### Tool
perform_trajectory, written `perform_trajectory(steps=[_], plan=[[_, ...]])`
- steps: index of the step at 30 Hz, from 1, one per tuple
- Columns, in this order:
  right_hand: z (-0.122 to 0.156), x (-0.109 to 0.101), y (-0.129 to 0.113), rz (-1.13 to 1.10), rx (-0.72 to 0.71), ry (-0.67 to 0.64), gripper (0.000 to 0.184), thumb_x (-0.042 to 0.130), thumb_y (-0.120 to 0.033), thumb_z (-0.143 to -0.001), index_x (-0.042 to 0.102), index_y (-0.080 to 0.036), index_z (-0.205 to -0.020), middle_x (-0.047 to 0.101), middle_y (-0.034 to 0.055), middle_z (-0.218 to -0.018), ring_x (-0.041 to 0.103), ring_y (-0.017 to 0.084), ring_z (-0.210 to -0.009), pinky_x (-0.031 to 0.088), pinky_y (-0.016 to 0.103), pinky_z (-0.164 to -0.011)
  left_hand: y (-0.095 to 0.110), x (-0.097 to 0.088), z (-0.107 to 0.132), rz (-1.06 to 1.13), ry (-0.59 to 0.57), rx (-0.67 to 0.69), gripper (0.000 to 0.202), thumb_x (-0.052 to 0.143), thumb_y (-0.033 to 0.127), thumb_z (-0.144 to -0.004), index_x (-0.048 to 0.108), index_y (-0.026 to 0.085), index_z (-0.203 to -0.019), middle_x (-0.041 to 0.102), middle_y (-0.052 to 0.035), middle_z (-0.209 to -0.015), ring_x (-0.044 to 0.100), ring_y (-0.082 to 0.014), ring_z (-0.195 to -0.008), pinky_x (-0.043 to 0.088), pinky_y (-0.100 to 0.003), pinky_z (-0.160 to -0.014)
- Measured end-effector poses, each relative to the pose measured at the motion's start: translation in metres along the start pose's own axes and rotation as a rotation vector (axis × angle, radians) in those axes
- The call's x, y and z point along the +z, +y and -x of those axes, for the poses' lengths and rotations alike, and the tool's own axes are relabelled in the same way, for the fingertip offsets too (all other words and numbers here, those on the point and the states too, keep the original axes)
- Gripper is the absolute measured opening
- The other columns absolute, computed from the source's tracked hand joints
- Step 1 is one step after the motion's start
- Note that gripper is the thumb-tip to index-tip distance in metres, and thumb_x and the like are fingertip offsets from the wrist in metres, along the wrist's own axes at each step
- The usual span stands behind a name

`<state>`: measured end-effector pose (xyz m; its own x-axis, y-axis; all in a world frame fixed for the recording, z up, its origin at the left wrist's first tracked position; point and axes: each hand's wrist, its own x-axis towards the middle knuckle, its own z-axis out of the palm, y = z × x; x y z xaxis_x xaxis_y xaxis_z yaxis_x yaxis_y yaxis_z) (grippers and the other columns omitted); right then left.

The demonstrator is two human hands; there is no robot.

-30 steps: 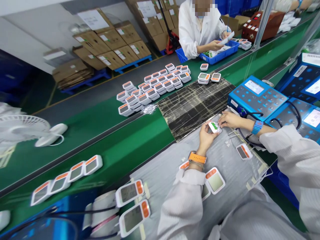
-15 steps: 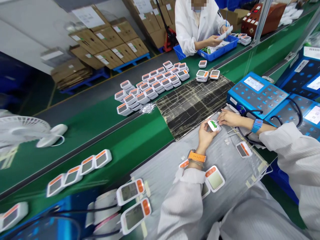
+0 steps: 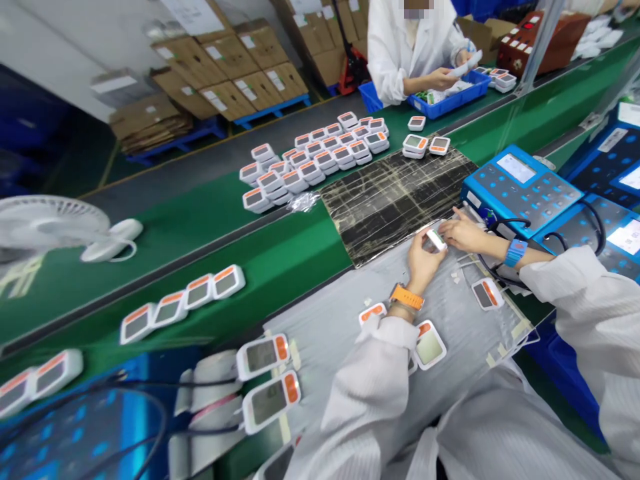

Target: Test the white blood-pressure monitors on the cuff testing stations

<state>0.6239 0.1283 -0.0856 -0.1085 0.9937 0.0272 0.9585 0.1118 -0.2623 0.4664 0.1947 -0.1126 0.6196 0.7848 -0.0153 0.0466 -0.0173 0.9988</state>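
Note:
My left hand [image 3: 423,260] and my right hand [image 3: 465,235] meet over a grey plastic sheet [image 3: 330,347], both holding a small white electronic device [image 3: 437,240]. Its green part is mostly hidden by my fingers. Close to my left wrist lie a white device with an orange panel [image 3: 373,313] and one with a pale screen [image 3: 429,345]. Another with a dark screen [image 3: 487,294] lies to the right, below my right forearm.
A taped black mat [image 3: 395,200] adjoins the sheet. Blue test units with cables [image 3: 520,187] stand to the right. Several white devices [image 3: 310,167] crowd the green belt [image 3: 250,267]. Beyond, a co-worker's hands [image 3: 443,79] work above a blue crate [image 3: 450,97].
The row of devices on the near belt has moved right. My hands have turned the small device, and its green part shows less. The whole view has shifted slightly.

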Motion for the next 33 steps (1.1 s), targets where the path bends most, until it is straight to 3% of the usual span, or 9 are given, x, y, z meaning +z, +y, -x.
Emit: perform_trajectory(steps=[2, 5, 9, 11, 13, 17, 22, 28, 33], plan=[[0.004, -0.007, -0.001, 0.108, 0.000, -0.038, 0.028, 0.055, -0.009, -0.084, 0.078, -0.019, -0.093, 0.074, 0.0130, -0.124, 0.058, 0.033, -0.130, 0.017, 0.069, -0.120, 0.019, -0.003, 0.003, -0.192, -0.038, 0.070, 0.083, 0.088, 0.012, -0.066, 0.048, 0.019, -0.138, 0.057, -0.0177, -0.144, 0.056, -0.0316, -0.134, 0.052, -0.047, -0.108], [0.016, -0.027, -0.003, 0.250, 0.022, -0.002, 0.031, 0.054, -0.011, -0.085, 0.078, -0.016, -0.104, 0.065, 0.0161, -0.140, 0.050, 0.035, -0.139, 0.023, 0.069, -0.118, 0.052, -0.039, 0.027, -0.681, 0.014, 0.139, 0.075, 0.087, 0.033, -0.077, 0.049, 0.015, -0.138, 0.047, -0.0221, -0.153, 0.045, -0.0376, -0.144, 0.041, -0.052, -0.117], [0.030, -0.057, -0.024, 0.266, 0.046, 0.134, 0.031, 0.049, -0.019, -0.093, 0.078, -0.016, -0.105, 0.068, 0.0153, -0.135, 0.059, 0.033, -0.129, 0.044, 0.054, -0.110, 0.072, -0.104, 0.097, -1.287, 0.092, -0.320, 0.059, 0.081, 0.045, -0.083, 0.059, 0.008, -0.122, 0.059, -0.0281, -0.132, 0.057, -0.0458, -0.124, 0.047, -0.056, -0.102], [0.026, -0.057, -0.051, 0.168, 0.033, 0.088, 0.031, 0.048, -0.022, -0.095, 0.079, -0.017, -0.101, 0.074, 0.0141, -0.123, 0.066, 0.031, -0.117, 0.051, 0.046, -0.104, 0.067, -0.122, 0.127, -1.354, 0.033, -0.549, 0.062, 0.079, 0.046, -0.084, 0.057, 0.006, -0.125, 0.065, -0.0260, -0.119, 0.066, -0.0413, -0.109, 0.050, -0.051, -0.094], [0.014, -0.045, -0.088, -0.023, 0.034, -0.044, 0.030, 0.049, -0.023, -0.096, 0.078, -0.018, -0.100, 0.078, 0.0121, -0.111, 0.071, 0.028, -0.105, 0.054, 0.042, -0.099, 0.060, -0.128, 0.144, -1.329, -0.006, -0.574, 0.065, 0.077, 0.046, -0.085, 0.053, 0.007, -0.131, 0.066, -0.0225, -0.117, 0.068, -0.0366, -0.104, 0.051, -0.046, -0.090], [-0.022, -0.010, -0.151, -0.607, 0.246, -0.351, 0.032, 0.054, -0.025, -0.096, 0.071, -0.015, -0.121, 0.079, 0.0082, -0.096, 0.073, 0.021, -0.081, 0.060, 0.031, -0.076, 0.058, -0.119, 0.146, -1.296, -0.010, -0.271, 0.069, 0.076, 0.038, -0.083, 0.048, 0.014, -0.141, 0.065, -0.0152, -0.123, 0.064, -0.0325, -0.115, 0.049, -0.042, -0.093], [-0.026, -0.008, -0.150, -1.031, 0.529, -0.296, 0.021, 0.058, -0.015, -0.087, 0.071, -0.013, -0.103, 0.076, 0.0036, -0.083, 0.072, 0.017, -0.073, 0.060, 0.025, -0.064, 0.077, -0.098, 0.133, -1.322, -0.062, 0.018, 0.074, 0.077, 0.034, -0.083, 0.046, 0.023, -0.149, 0.065, -0.0103, -0.114, 0.064, -0.0309, -0.104, 0.048, -0.042, -0.091], [0.028, -0.035, -0.092, -0.854, 0.556, -0.089, 0.024, 0.060, -0.028, -0.091, 0.073, -0.015, -0.107, 0.077, 0.0049, -0.086, 0.071, 0.018, -0.067, 0.060, 0.030, -0.065, 0.072, -0.053, 0.102, -1.181, -0.212, 0.183, 0.070, 0.076, 0.032, -0.084, 0.047, 0.031, -0.149, 0.058, -0.0094, -0.111, 0.064, -0.0307, -0.099, 0.049, -0.040, -0.085], [0.074, -0.040, -0.046, -0.216, 0.234, 0.088, 0.032, 0.073, -0.034, -0.086, 0.074, -0.017, -0.114, 0.075, 0.0131, -0.115, 0.067, 0.031, -0.114, 0.051, 0.047, -0.103, 0.032, -0.026, 0.077, -0.540, -0.245, 0.141, 0.069, 0.078, 0.021, -0.076, 0.042, 0.025, -0.135, 0.053, -0.0091, -0.125, 0.063, -0.0247, -0.103, 0.051, -0.038, -0.089]])
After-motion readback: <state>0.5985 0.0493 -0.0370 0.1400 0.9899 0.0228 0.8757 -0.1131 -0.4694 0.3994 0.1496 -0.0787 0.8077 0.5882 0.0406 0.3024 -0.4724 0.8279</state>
